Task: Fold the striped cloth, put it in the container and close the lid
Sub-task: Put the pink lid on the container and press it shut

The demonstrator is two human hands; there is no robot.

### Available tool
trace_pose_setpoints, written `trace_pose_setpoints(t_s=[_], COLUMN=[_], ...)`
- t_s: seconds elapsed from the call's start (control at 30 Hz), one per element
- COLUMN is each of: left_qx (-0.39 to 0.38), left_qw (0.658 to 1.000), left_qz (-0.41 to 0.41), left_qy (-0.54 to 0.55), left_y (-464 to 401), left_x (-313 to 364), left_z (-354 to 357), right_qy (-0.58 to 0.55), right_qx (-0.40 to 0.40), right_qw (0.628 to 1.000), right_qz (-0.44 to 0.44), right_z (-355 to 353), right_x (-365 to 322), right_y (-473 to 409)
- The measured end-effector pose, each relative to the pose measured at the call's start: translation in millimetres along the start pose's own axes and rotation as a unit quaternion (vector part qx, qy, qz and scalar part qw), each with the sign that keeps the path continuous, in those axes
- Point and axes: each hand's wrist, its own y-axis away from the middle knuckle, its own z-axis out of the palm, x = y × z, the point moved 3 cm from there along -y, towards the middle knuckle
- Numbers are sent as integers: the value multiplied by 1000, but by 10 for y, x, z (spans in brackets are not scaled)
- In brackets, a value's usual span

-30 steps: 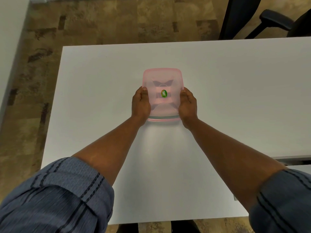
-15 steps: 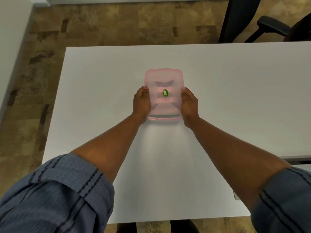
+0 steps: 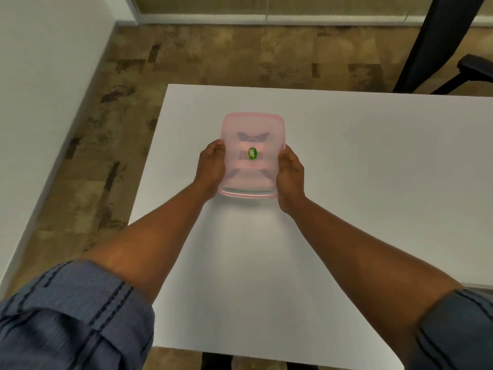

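White table (image 3: 360, 169) bearing the pink container (image 3: 252, 188), lid (image 3: 253, 129) on, green sticker (image 3: 252, 153) at lid centre; black chair (image 3: 442, 44) beyond the container, to its right. My left hand (image 3: 210, 166) and right hand (image 3: 290, 173) clasp the container's opposite sides, fingers curled around its edges, forearms outstretched; cloth not discernible

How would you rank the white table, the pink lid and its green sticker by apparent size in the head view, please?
1. white table
2. pink lid
3. green sticker
The gaps are wide enough that nearness to the camera changes nothing.
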Motion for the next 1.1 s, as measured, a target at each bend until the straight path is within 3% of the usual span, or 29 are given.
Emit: trace_pose_setpoints(t_s=[0.47,1.1], left_qx=[46,58], left_qw=[999,996], left_qz=[-23,24], left_qy=[-5,-71], left_y=[-432,-538], left_x=[-405,-539], left_z=[-1371,-1426], right_qy=[19,73], right_qx=[-30,-12], right_qw=[999,996], right_qz=[36,50], right_z=[1373,1496], right_x=[464,619], right_y=[213,193])
